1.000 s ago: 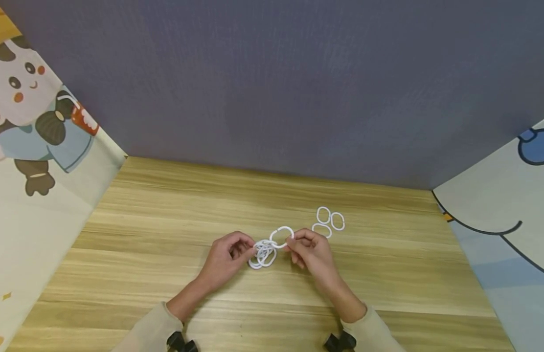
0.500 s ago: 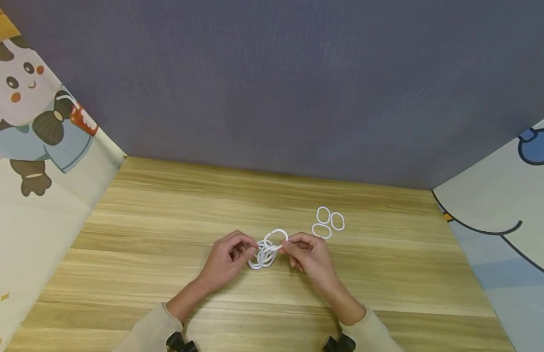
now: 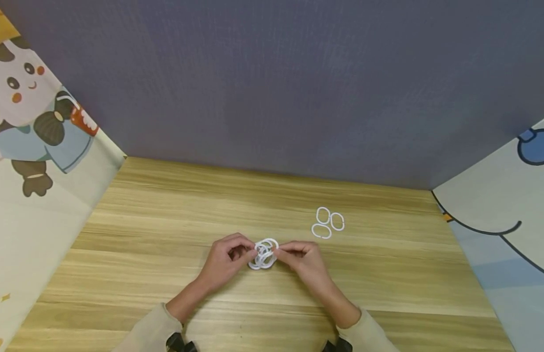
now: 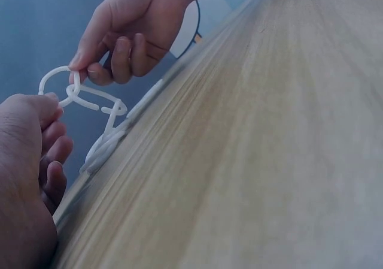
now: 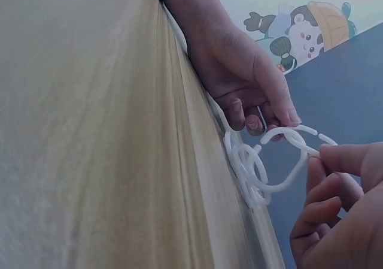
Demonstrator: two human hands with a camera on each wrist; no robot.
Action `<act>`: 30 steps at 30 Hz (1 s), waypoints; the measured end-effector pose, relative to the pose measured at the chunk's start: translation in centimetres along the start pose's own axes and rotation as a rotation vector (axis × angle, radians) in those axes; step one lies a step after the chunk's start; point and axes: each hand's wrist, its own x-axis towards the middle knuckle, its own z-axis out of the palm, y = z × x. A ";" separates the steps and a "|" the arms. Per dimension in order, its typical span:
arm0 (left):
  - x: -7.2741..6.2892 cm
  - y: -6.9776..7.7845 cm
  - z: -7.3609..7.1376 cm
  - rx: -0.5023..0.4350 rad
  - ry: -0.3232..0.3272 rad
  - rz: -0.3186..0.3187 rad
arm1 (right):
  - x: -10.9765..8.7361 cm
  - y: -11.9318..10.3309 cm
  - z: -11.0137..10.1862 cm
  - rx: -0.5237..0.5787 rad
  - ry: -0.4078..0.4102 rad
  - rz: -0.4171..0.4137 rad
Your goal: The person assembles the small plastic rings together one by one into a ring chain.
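Note:
My left hand [image 3: 228, 254] and right hand [image 3: 309, 264] meet low over the table, fingertips close together. Between them are white oval plastic curtain rings, each with a small gap. In the right wrist view, my left thumb and fingers pinch one ring [image 5: 301, 165]; my right thumb and forefinger pinch another ring [image 5: 309, 129] that crosses it. The left wrist view shows the right-hand ring [image 4: 54, 70] overlapping the other near the right thumb. More linked rings [image 4: 102, 152] hang down from these onto the table in a bunch. Fingertips hide parts of the held rings.
Three loose white rings [image 3: 323, 215] lie behind and to the right of my right hand. The wooden table [image 3: 166, 195] ends at a dark grey-blue panel [image 3: 272, 88]. Cartoon-printed panels [image 3: 43, 127] stand at both sides.
My right hand has moved left and slightly nearer, bringing its ring from the bunch's upper right down over the bunch. The left hand has stayed nearly still, and the loose rings have not moved.

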 end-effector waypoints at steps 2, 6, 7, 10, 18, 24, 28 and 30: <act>0.0 0.1 0.0 0.001 0.005 -0.003 | 0.0 0.1 0.0 -0.020 -0.004 0.001; -0.1 0.2 -0.1 0.012 0.027 0.007 | 0.1 0.1 -0.2 -0.054 -0.006 -0.009; -0.1 0.2 -0.1 0.012 0.032 0.007 | 0.1 0.0 -0.3 -0.060 -0.006 -0.014; -0.1 0.3 -0.1 0.015 0.039 0.007 | 0.2 -0.2 -0.7 -0.066 -0.004 -0.038; 0.0 0.3 -0.1 0.026 0.041 -0.014 | 0.8 -0.8 -2.2 -0.041 0.046 -0.050; 0.0 0.3 -0.1 0.023 0.041 -0.016 | 1.6 -0.9 -3.7 -0.103 0.100 -0.128; 0.0 0.3 -0.2 0.023 0.037 -0.015 | 2.0 -1.0 -4.6 -0.126 0.134 -0.110; 0.0 0.3 -0.2 0.022 0.036 -0.016 | 2.3 -1.0 -5.0 -0.138 0.145 -0.093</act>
